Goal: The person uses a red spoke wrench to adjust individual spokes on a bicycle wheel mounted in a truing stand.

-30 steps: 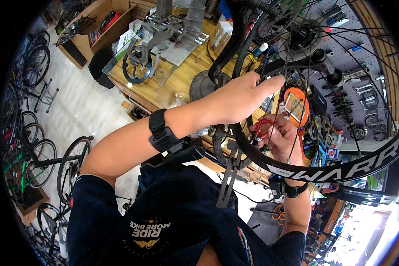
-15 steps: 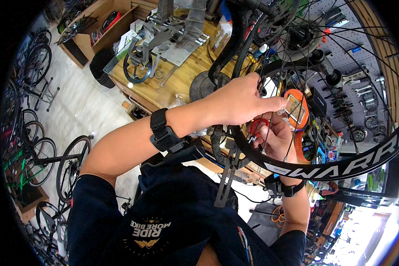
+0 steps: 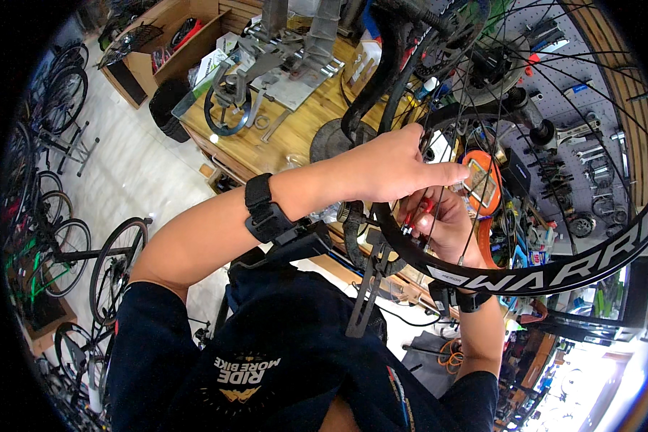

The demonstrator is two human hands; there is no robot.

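Note:
A black bicycle wheel rim with white lettering curves across the right side, its spokes running up to the hub. My left hand reaches in among the spokes, thumb stretched across a spoke. Its other fingers are curled and mostly hidden. Just below, my right hand comes from behind the rim. Its fingers close on a small red spoke wrench near the inner edge of the rim, at the lower end of a spoke. The fingers partly cover the wrench.
A slotted metal bracket stands beside the rim. Behind the wheel are a wooden workbench with a metal fixture, an orange tray and a tool pegboard. Several bicycles line the left side.
My right fingers have turned the red spoke wrench; its round outline faced me before and now shows narrower. My left hand has hardly moved.

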